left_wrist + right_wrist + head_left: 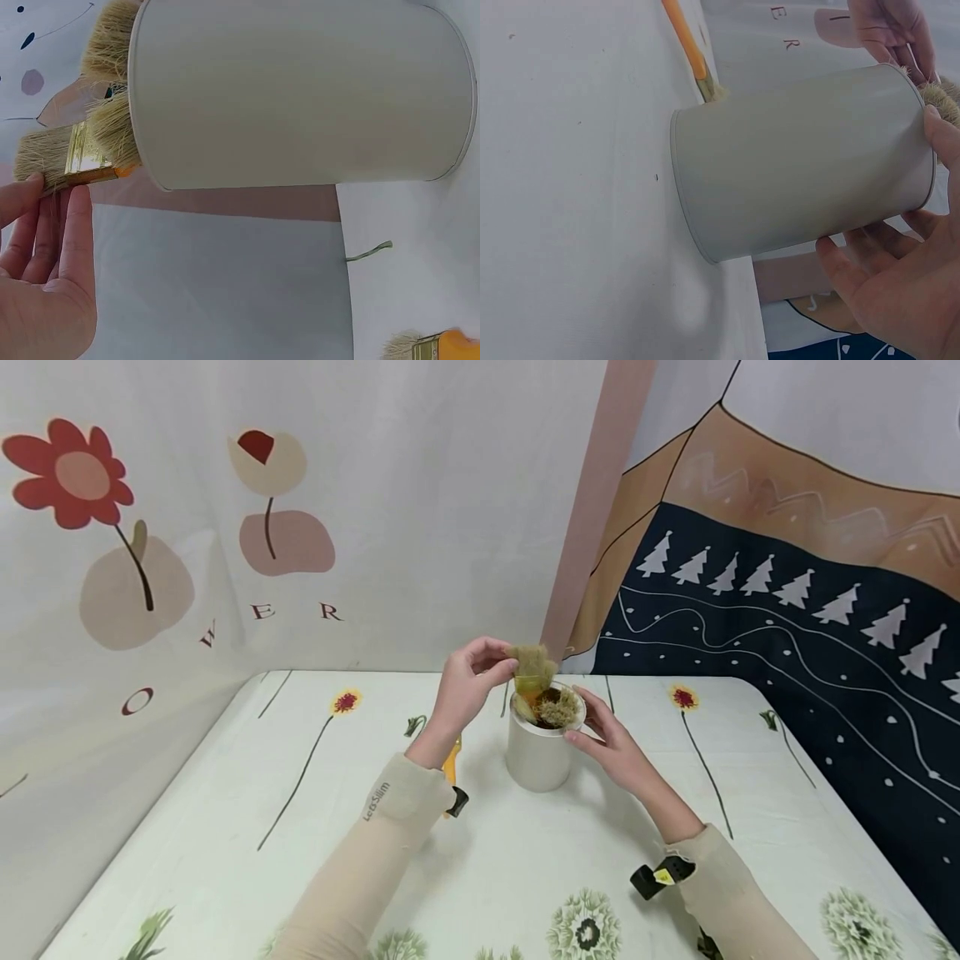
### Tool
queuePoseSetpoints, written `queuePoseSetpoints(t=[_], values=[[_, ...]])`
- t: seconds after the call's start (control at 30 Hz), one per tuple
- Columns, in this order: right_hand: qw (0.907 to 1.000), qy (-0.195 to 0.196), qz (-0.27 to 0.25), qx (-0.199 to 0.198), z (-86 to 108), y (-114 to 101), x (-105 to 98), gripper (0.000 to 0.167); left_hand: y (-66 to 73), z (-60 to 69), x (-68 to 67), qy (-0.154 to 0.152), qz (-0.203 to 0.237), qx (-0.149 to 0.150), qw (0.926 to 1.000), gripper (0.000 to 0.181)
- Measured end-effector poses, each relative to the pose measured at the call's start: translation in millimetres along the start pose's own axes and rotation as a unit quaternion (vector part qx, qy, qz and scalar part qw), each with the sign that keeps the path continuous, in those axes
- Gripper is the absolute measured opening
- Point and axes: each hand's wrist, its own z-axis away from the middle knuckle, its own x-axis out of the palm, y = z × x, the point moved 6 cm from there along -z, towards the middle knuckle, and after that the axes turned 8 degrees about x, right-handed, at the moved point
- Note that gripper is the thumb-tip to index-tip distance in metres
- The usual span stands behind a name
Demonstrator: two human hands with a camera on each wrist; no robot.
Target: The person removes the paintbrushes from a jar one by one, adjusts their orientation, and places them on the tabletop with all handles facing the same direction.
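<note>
My left hand [477, 681] pinches a paintbrush [533, 670] by its pale bristles. That brush has a gold metal band, and its orange handle points down into the mouth of a white cylindrical canister [538, 762]. Bristles of other paintbrushes [112, 127] stick out at the canister's rim. My right hand [611, 739] grips the canister near the top, its thumb by the rim and its fingers against the side. On the table beneath my left forearm lies another paintbrush [450, 346] with an orange handle, partly hidden by the sleeve in the head view.
A white cloth with printed flowers covers the table [510, 868]. Behind it hangs a pale printed curtain [420, 527], with a dark blue tree-patterned cloth [750, 635] on the right. Both wrists carry black straps with small devices [663, 875].
</note>
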Motion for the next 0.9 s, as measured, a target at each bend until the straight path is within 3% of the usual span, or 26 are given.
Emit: queuePoseSetpoints(t=[0.5, 0.9], values=[[0.9999, 0.006, 0.009, 0.007, -0.7, 0, 0, 0.069, 1.8, -0.2, -19.5, 0.045, 0.051, 0.005, 0.9977, 0.023], [0.9999, 0.007, 0.008, 0.007, -0.3, 1, 0, 0.069, 5.0, 0.5, -33.8, 0.085, 0.101, 0.002, 0.9912, 0.021]])
